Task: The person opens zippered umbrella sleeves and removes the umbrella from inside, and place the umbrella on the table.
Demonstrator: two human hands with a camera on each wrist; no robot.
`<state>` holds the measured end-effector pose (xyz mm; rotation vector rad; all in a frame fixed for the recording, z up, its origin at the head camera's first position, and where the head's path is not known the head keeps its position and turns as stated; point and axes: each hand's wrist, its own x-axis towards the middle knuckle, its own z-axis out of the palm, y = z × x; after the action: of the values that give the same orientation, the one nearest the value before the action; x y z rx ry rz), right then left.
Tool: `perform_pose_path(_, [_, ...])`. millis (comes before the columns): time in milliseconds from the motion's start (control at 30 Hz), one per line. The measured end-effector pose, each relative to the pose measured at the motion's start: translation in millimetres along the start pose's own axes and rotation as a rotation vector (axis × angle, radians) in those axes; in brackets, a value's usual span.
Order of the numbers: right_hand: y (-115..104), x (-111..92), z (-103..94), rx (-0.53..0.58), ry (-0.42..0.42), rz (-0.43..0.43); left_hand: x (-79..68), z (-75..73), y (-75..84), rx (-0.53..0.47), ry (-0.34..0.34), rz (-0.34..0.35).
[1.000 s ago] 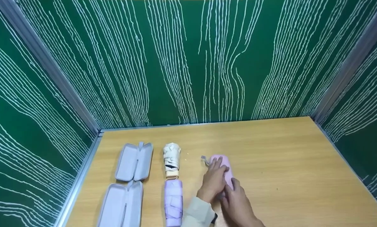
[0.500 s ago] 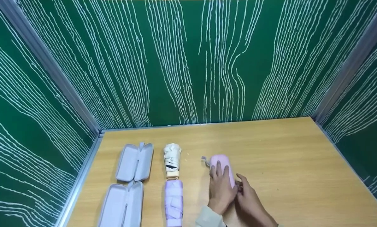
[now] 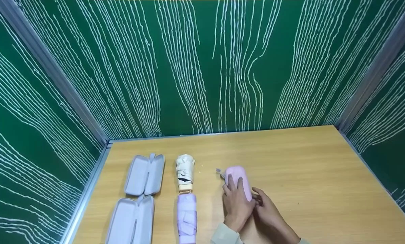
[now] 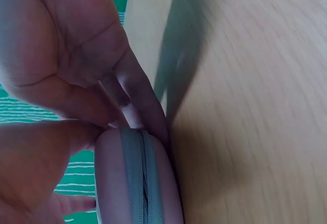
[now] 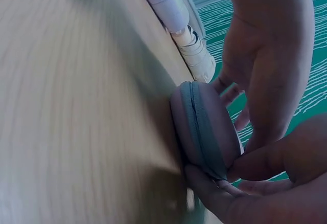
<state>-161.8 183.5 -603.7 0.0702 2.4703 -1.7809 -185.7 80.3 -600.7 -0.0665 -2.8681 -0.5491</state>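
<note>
A pink zippered case lies closed on the table, a small grey loop at its far left corner. My left hand rests across its top, fingers spread fairly straight, the thumb touching the near end. At the near right corner, my right hand pinches the case edge by the zipper, thumb and forefinger together. The right wrist view shows the grey zipper running to those right-hand fingertips; a pull there is hidden. In the left wrist view the case end stands between both hands.
Left of the hands lie a folded cream umbrella and a folded purple umbrella, end to end. Two open grey cases lie farther left. Green walls with white lines enclose the wooden table.
My left hand has shifted right and nearer, uncovering the case's far end, with its fingers now spread. My right hand has moved slightly right along the near end. The case has stayed in place.
</note>
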Motion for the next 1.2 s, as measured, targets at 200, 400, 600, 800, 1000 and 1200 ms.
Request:
perform_pose_path(200, [1, 2, 2.1, 0.083, -0.007, 0.025, 2.2, -2.1, -4.1, -0.121, 0.022, -0.032])
perform_pose_path(400, [1, 3, 2.3, 0.135, 0.002, 0.046, 4.4, -5.3, -8.3, -0.211, 0.007, -0.059])
perform_pose_path(600, [2, 5, 3.2, 0.135, 0.015, 0.058, 4.7, -10.2, -13.8, -0.283, -0.015, -0.078])
perform_pose_path(800, [3, 5, 4.4, 0.168, 0.01, 0.069, 6.2, -17.3, -18.9, -0.356, -0.027, -0.121])
perform_pose_path(1000, [4, 6, 6.1, 0.168, 0.017, 0.07, 10.1, -23.0, -24.1, -0.471, -0.062, -0.198])
perform_pose_path(1200, [6, 7, 7.1, 0.145, 0.029, 0.058, 11.4, -25.4, -32.7, -0.578, -0.033, -0.204])
